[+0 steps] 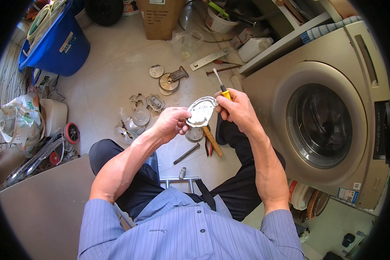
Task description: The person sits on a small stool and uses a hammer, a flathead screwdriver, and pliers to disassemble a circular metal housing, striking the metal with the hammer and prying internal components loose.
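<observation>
Between my hands is a round, silvery-white metal cover (201,112), raised above the floor and tilted. My left hand (171,124) pinches its left edge between thumb and fingers. My right hand (239,110) is closed round a yellow-and-black screwdriver (225,92), its blade pointing up and away, while the thumb and fingertips also meet the cover's right edge. Below the cover, a wooden-handled tool (212,142) lies on the floor; its head is hidden. Red-handled pliers (209,147) sit beside it, partly covered. A dark metal bar (186,154) that looks like a chisel lies closer to me.
Several metal parts (141,116) lie ahead on the left, with discs and a bracket (179,74) farther off. A washing machine (264,91) stands close on my right. At far left are a blue tub (69,52) and a folded trolley (34,161). A cardboard box (159,21) stands ahead.
</observation>
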`<state>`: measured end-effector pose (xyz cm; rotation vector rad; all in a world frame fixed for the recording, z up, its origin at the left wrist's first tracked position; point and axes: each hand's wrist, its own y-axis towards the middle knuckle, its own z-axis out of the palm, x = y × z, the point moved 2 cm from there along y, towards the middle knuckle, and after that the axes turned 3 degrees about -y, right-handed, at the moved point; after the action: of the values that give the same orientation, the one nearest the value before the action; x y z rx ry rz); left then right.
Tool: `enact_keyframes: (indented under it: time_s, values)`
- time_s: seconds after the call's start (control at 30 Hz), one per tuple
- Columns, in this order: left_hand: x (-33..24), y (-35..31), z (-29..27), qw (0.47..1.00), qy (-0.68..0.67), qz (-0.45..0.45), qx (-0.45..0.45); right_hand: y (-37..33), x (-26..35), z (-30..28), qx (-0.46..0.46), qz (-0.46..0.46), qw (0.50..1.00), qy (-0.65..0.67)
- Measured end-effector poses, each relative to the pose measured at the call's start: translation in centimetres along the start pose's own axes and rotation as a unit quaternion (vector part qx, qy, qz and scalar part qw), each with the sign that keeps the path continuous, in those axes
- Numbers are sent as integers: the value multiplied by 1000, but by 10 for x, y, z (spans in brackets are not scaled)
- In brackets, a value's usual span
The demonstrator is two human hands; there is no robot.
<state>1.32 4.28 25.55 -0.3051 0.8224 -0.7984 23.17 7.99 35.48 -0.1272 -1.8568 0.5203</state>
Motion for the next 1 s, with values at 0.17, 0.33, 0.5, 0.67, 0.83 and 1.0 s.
enact_keyframes:
  time_s: [0.17,0.33,0.5,0.67,0.83,1.0]
  values:
    - [1,-1,3,1000,9,9,-17,-1,1,1,1,1,1000,-4]
    - [-3,0,2,998,12,37,-40,-2,2,2,-27,3,1000,16]
    - [-6,0,4,992,36,114,-40,2,-2,-2,-35,-33,998,-43]
    - [-16,-5,4,991,55,121,-10,6,-5,-8,-44,-52,996,-51]
    - [-13,-6,0,991,60,123,-1,7,-8,-3,-35,-41,995,-84]
    - [-6,7,-2,996,22,89,7,8,-12,4,-85,-118,977,-156]
